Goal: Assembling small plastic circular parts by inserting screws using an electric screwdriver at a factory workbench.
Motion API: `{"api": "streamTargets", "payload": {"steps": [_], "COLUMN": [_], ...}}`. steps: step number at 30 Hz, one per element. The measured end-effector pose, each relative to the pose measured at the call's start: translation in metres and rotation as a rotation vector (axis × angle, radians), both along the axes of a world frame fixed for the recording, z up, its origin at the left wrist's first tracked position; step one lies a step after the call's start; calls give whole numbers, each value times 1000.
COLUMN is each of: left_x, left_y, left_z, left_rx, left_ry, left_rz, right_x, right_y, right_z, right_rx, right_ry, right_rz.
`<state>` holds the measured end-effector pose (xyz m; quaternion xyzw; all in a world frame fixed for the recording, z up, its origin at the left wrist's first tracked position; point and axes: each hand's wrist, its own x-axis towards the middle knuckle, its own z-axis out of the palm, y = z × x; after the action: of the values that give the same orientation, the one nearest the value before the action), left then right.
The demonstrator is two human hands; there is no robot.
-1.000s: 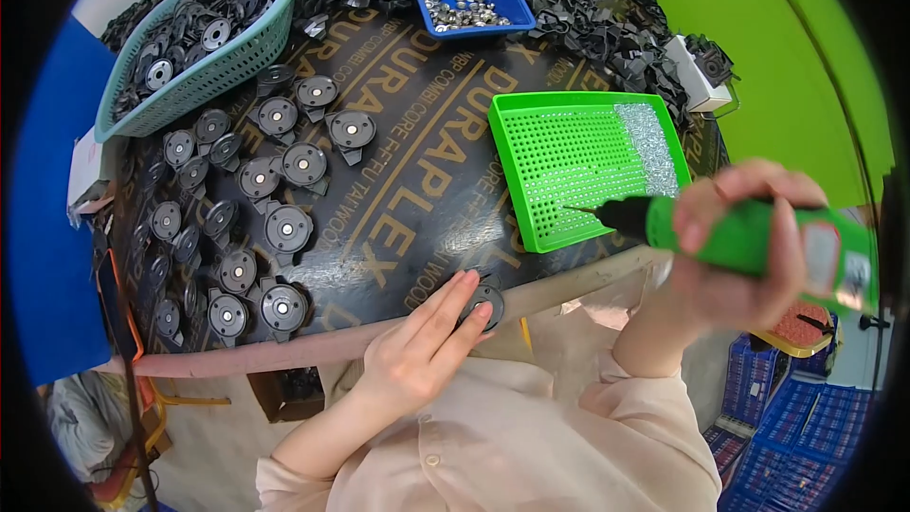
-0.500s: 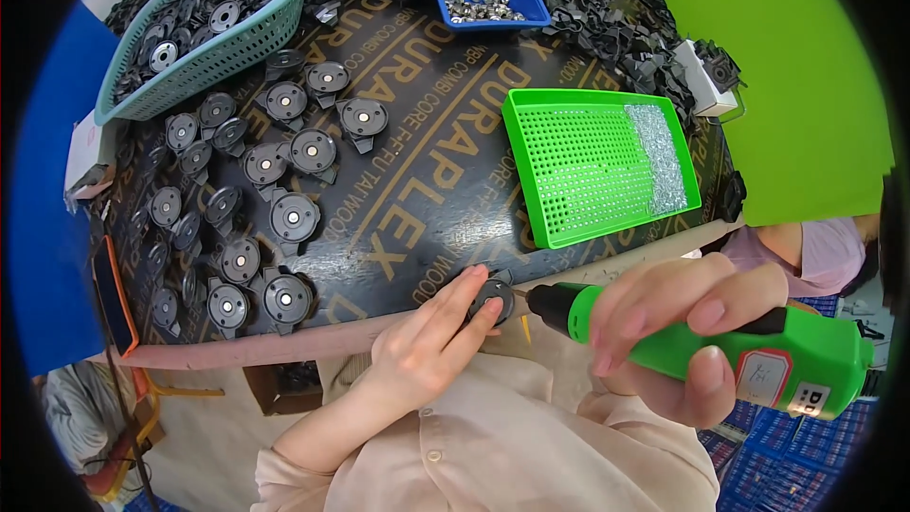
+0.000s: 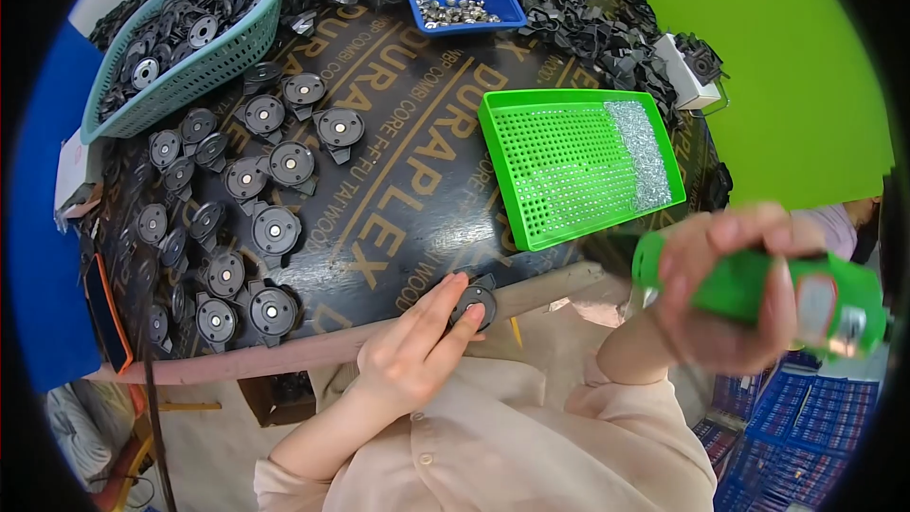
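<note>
My left hand [image 3: 408, 356] presses a round black plastic part [image 3: 475, 305] against the table's near edge, thumb and fingers gripping it. A flat tab sticks out from the part's far side. To the right, my right hand [image 3: 725, 299] is wrapped round a green electric screwdriver [image 3: 864, 292]. Both are smeared by motion, and the black nose of the tool points left, apart from the round part. Beyond it lies a green perforated tray [image 3: 507, 166] with small silvery screws, some set in its holes and others heaped at the right end.
Several round black assemblies [image 3: 275, 229] stand on the left of the dark table. A teal basket [image 3: 190, 85] of black parts is behind them. At the back are a blue bin [image 3: 474, 26] of metal pieces and heaped black parts [image 3: 588, 19]. An orange-edged phone-like slab [image 3: 109, 313] lies far left.
The screwdriver in my right hand has moved right and away from the round part. My left hand still holds that part. The whole view has shifted slightly.
</note>
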<state>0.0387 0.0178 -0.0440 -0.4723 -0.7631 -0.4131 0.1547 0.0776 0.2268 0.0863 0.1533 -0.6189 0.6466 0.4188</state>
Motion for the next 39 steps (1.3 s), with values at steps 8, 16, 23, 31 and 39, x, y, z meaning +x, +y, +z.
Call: {"api": "streamTargets", "payload": {"steps": [8,16,23,31,39], "left_x": [-2,-3,-4,-1,-3], "left_y": [-1,0,-1,-1,-2], "left_z": [-2,-1,-3,0,-4], "left_rx": [11,22,-8,26,12], "left_ry": [-16,-14,49,-50,-28], "left_rz": [-17,-28,13,-17,13], "right_x": [-16,-18,-19,-20,12], "right_y": [18,15,13,12,-3], "right_z": [-21,-21,-20,-19,6], "right_rx": [25,-8,-17,21,131], "right_ry": [-71,-118,-129,-170,-19], "right_rz": [-151,-156,-134,-185,129]}}
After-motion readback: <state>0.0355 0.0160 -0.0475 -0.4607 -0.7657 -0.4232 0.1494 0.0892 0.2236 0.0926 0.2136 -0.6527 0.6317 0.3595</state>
